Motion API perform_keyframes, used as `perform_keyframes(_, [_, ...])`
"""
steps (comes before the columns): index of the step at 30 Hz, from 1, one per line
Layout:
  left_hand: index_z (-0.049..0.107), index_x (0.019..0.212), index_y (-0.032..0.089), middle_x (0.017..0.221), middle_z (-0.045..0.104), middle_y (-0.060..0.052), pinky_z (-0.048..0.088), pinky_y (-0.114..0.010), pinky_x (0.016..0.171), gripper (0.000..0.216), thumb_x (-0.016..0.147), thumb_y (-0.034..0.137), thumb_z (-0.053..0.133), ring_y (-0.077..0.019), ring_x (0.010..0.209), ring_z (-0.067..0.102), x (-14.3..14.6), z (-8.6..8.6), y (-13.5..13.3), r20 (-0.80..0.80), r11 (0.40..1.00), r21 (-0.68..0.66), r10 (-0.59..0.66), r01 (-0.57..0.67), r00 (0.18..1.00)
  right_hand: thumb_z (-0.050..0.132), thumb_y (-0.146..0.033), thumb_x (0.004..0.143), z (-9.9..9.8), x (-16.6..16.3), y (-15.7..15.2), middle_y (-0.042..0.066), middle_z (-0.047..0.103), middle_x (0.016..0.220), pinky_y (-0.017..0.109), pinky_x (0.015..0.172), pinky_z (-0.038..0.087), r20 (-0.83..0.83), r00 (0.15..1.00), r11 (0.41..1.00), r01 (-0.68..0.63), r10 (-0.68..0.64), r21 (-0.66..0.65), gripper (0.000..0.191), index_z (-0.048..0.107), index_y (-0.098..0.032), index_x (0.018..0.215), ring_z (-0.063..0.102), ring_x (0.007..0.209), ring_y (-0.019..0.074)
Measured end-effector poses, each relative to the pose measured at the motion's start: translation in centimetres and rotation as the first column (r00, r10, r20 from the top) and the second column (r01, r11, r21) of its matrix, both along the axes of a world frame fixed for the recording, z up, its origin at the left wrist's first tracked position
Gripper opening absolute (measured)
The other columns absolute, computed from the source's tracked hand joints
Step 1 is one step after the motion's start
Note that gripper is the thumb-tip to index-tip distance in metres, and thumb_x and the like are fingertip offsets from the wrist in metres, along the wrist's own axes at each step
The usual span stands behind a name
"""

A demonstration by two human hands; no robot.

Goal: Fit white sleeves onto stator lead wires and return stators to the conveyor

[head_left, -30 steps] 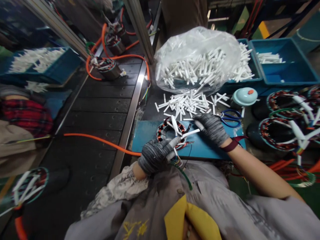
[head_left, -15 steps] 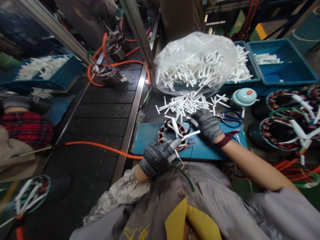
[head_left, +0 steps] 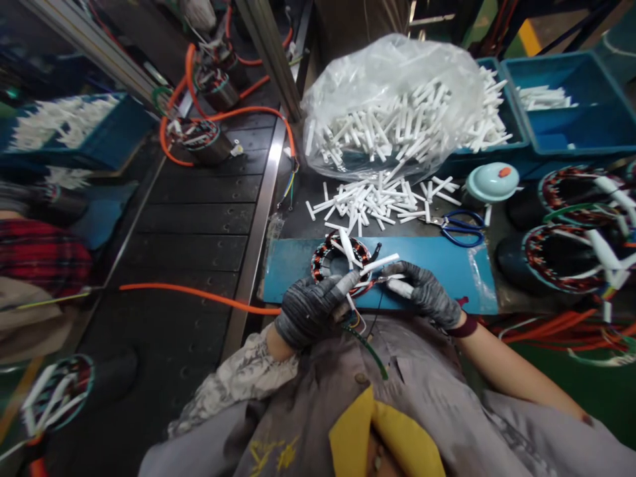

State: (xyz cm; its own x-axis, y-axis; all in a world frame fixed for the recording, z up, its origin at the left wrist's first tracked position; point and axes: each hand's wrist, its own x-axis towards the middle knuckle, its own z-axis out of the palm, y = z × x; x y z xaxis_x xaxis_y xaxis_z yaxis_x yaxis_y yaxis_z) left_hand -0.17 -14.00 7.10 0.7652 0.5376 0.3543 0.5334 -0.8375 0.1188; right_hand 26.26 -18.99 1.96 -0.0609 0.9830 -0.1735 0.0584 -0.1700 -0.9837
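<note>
A motor stator [head_left: 318, 264] with a ring of copper windings stands on the blue board [head_left: 427, 252] in front of me. White sleeves [head_left: 346, 248] cover some of its leads and stick up from the ring. My left hand [head_left: 313, 306], in a grey knit glove, is closed on the leads at the stator's near edge. My right hand [head_left: 424, 295], gloved too, pinches a thin white sleeve [head_left: 396, 276] right of the stator, its tip at a copper wire end [head_left: 378, 279]. Whether the wire is inside the sleeve cannot be made out.
Loose white sleeves [head_left: 368, 202] lie behind the board, before a clear plastic bag [head_left: 392, 59]. Blue-handled scissors [head_left: 462, 228], a light-blue round container [head_left: 491, 182] and more stators [head_left: 531, 255] are on the right. A conveyor [head_left: 199, 225] runs left; a co-worker's plaid sleeve [head_left: 40, 255] shows beyond.
My right hand has come from the loose sleeves back toward me, bringing a white sleeve to the stator's wire end. My left hand stays on the leads. The view has shifted slightly.
</note>
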Motion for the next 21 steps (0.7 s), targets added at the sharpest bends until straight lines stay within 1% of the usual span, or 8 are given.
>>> perform_keyframes(2, [0.066, 0.133, 0.015, 0.104, 0.078, -0.012, 0.053, -0.034, 0.059, 0.041, 0.104, 0.031, 0.042, -0.0226, 0.075, 0.072, 0.1, 0.0, 0.0, 0.015, 1.0, 0.013, 0.0, 0.0, 1.0, 0.074, -0.047, 0.084, 0.1, 0.3, 0.4, 0.005, 0.079, 0.102, 0.037, 0.081, 0.059, -0.021, 0.999, 0.999, -0.025, 0.024, -0.046, 0.031, 0.075, -0.022, 0.103, 0.072, 0.088, 0.0208])
perform_keyframes(5, [0.065, 0.134, 0.014, 0.104, 0.078, -0.012, 0.054, -0.036, 0.059, 0.04, 0.102, 0.029, 0.046, -0.0243, 0.078, 0.073, 0.1, 0.0, 0.0, 0.034, 1.0, -0.001, -0.01, 0.01, 0.999, 0.076, -0.048, 0.083, 0.6, 0.8, 0.4, 0.003, 0.078, 0.094, 0.032, 0.071, 0.057, -0.017, 0.999, 0.995, 0.04, -0.042, -0.091, 0.032, 0.074, -0.022, 0.102, 0.069, 0.078, 0.018])
perform_keyframes(8, [0.061, 0.138, 0.015, 0.106, 0.078, -0.012, 0.055, -0.037, 0.06, 0.042, 0.1, 0.029, 0.048, -0.0253, 0.08, 0.074, 0.1, 0.0, 0.1, 0.04, 0.999, -0.031, -0.022, 0.024, 0.999, 0.079, -0.046, 0.081, 1.0, 0.9, 0.1, 0.003, 0.078, 0.094, 0.032, 0.072, 0.057, -0.046, 0.999, 0.996, 0.022, -0.027, -0.091, 0.03, 0.075, -0.022, 0.098, 0.068, 0.079, 0.0174])
perform_keyframes(10, [0.06, 0.14, 0.017, 0.105, 0.078, -0.012, 0.055, -0.037, 0.06, 0.043, 0.101, 0.029, 0.046, -0.0249, 0.079, 0.074, 0.0, -0.1, 0.1, 0.056, 0.999, -0.032, -0.017, 0.019, 0.998, 0.08, -0.045, 0.08, 1.3, 0.8, 0.0, 0.002, 0.077, 0.091, 0.031, 0.071, 0.056, -0.105, 0.994, 0.995, -0.006, -0.004, -0.098, 0.029, 0.075, -0.022, 0.098, 0.067, 0.076, 0.0163])
perform_keyframes(14, [0.057, 0.143, 0.017, 0.103, 0.077, -0.012, 0.055, -0.038, 0.058, 0.045, 0.101, 0.03, 0.046, -0.0255, 0.078, 0.073, -0.2, -0.4, 0.1, 0.069, 0.999, -0.043, -0.021, 0.024, 0.997, 0.072, -0.049, 0.088, 1.5, 0.8, -0.1, 0.001, 0.072, 0.075, 0.031, 0.07, 0.056, -0.227, 0.973, 0.991, -0.075, 0.049, -0.111, 0.03, 0.075, -0.021, 0.099, 0.064, 0.068, 0.0148])
perform_keyframes(16, [0.058, 0.142, 0.017, 0.105, 0.077, -0.012, 0.055, -0.038, 0.059, 0.044, 0.101, 0.03, 0.048, -0.0255, 0.078, 0.073, -0.3, -0.5, 0.1, 0.062, 0.998, -0.052, -0.028, 0.031, 0.998, 0.073, -0.05, 0.087, 1.4, 0.9, -0.1, 0.001, 0.073, 0.077, 0.033, 0.072, 0.057, -0.216, 0.976, 0.992, -0.063, 0.037, -0.111, 0.031, 0.075, -0.021, 0.1, 0.066, 0.069, 0.0156])
perform_keyframes(19, [0.059, 0.14, 0.016, 0.105, 0.077, -0.012, 0.056, -0.037, 0.061, 0.043, 0.101, 0.029, 0.048, -0.0254, 0.08, 0.074, -0.2, -0.5, 0.1, 0.066, 0.999, -0.041, -0.022, 0.024, 0.998, 0.082, -0.045, 0.08, 1.1, 0.9, 0.1, 0.0, 0.077, 0.083, 0.033, 0.071, 0.06, -0.163, 0.986, 0.995, 0.004, -0.021, -0.102, 0.031, 0.076, -0.024, 0.101, 0.069, 0.07, 0.0164])
perform_keyframes(21, [0.057, 0.142, 0.016, 0.104, 0.077, -0.012, 0.056, -0.036, 0.06, 0.044, 0.101, 0.03, 0.047, -0.0257, 0.081, 0.075, -0.2, -0.5, 0.2, 0.071, 0.999, -0.028, -0.018, 0.02, 0.997, 0.082, -0.044, 0.08, 1.1, 0.7, 0.3, 0.001, 0.079, 0.088, 0.033, 0.071, 0.061, -0.135, 0.991, 0.999, -0.002, -0.003, -0.039, 0.028, 0.077, -0.025, 0.1, 0.071, 0.073, 0.0172])
